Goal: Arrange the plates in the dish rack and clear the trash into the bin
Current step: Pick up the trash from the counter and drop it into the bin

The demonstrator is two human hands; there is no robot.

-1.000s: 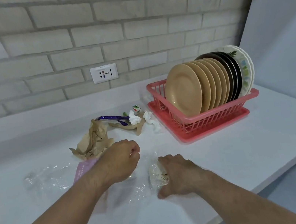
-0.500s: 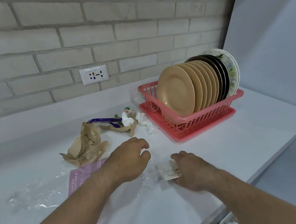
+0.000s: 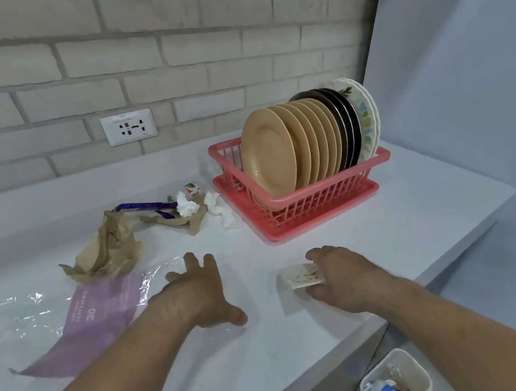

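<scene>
Trash: stained napkin (image 3: 301,276), lower centre-right of frame, pinched in my right hand (image 3: 346,277) grip on the bench (image 3: 421,221) near its front edge. Bin (image 3: 396,382) at lower right, below the edge. Left hand (image 3: 199,292) open, fingers spread, flat on clear plastic wrap (image 3: 27,317).

Risk: the thin napkin may slip mid-carry and miss the narrow bin; the wrap may cling and drag.

Change: left hand was curled, now splayed; napkin drawn nearer the edge.
</scene>
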